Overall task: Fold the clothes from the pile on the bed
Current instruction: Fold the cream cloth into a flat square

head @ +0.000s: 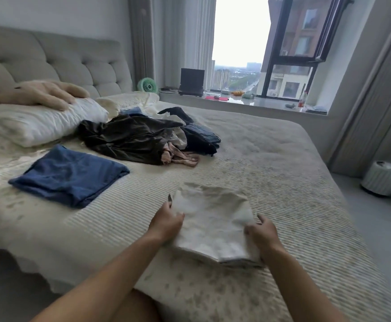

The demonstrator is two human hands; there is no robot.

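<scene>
Left hand [166, 223]: fingers curled on the left edge of the white garment, gripping it.
Right hand [260, 231]: fingers curled round the garment's right edge, gripping it.
White garment [213, 224]: folded, flat on the bed's near part between the hands; long axis runs from the viewer toward the window, far end crumpled.
Blue garment [70, 175]: folded, to the left, well apart.
Pile of clothes [143, 138]: unfolded, dark and pale pieces, mid-bed.
Bed [271, 159]: ribbed cream cover.
Pillow [38, 122]: far left, plush toy [38, 92] on top.
Headboard [62, 56]: tufted, grey.
Windowsill [248, 103]: green fan [147, 85], laptop [191, 82], bottle [302, 101].
</scene>
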